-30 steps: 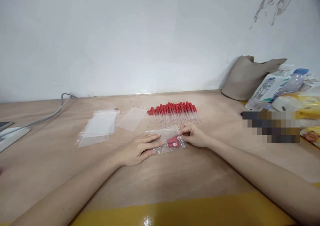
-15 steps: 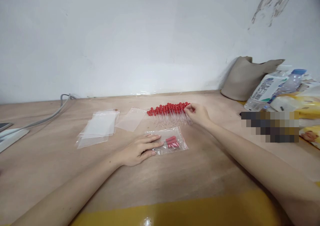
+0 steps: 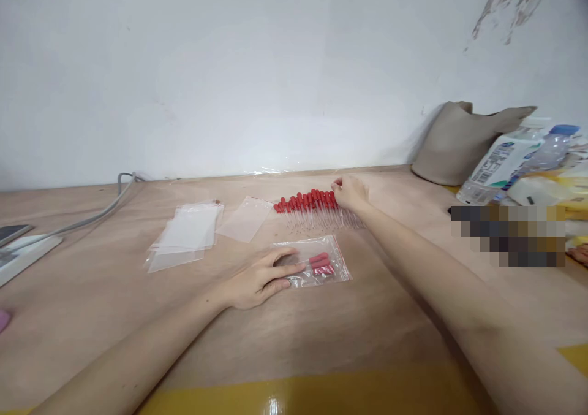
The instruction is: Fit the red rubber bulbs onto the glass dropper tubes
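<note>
A clear zip-lock bag [image 3: 340, 268] lies flat on the tabletop with a few red-bulbed droppers [image 3: 320, 262] inside. Across the bag's left part rests my left hand [image 3: 266, 274], palm down with fingers stretched out. Behind the bag is a row of droppers [image 3: 305, 203], red bulbs toward the wall and clear stems toward me. At the right end of that row is my right hand [image 3: 351, 193], thumb and fingers pinched together by the bulbs. The hand covers part of the row, and whatever is in the pinch cannot be made out.
Left of the row lie a single empty bag [image 3: 245, 220] and a stack of bags [image 3: 184, 234]. A grey cable [image 3: 98, 214] crosses the far left beside a phone [image 3: 13, 234]. Bottles [image 3: 505, 163] and a grey-brown container [image 3: 452, 145] stand at the right by the wall.
My right hand has moved slightly up and left along the bulbs at the row's right end. My left hand stays on the bag. The whole view has shifted a little.
</note>
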The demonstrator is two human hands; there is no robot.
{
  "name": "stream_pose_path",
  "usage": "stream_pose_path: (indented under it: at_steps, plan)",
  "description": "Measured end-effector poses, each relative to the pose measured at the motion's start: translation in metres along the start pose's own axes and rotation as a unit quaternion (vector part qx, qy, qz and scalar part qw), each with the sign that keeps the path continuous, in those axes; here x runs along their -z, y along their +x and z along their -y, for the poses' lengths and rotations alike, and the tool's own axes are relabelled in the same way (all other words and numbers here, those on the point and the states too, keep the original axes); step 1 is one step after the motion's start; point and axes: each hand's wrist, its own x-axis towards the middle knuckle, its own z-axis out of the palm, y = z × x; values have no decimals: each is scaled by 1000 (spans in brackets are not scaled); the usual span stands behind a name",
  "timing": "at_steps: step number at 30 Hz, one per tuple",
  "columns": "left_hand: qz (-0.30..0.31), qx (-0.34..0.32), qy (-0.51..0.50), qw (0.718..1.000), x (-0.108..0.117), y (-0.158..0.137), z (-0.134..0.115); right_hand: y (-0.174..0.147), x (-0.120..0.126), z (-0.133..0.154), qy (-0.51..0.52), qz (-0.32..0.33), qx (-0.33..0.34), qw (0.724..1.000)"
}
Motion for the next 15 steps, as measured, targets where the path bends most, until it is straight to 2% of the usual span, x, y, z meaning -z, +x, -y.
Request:
stream_pose_path:
  at_steps: [3,6,8,10,15]
  plan:
    - [2,-9,-3,1000,1,1,0,-7,21,-2,118,22,30,992]
    - [0,-15,2,1000,1,1,1,-26,41,-13,272,-43,61,959]
    - [0,-17,9,1000,1,2,2,-44,48,-24,324,-55,28,944]
    - [5,-14,13,1000,0,2,2,-62,49,-34,353,-34,-14,935]
    - [13,-5,9,1000,0,1,1,-92,33,-44,419,3,-85,904]
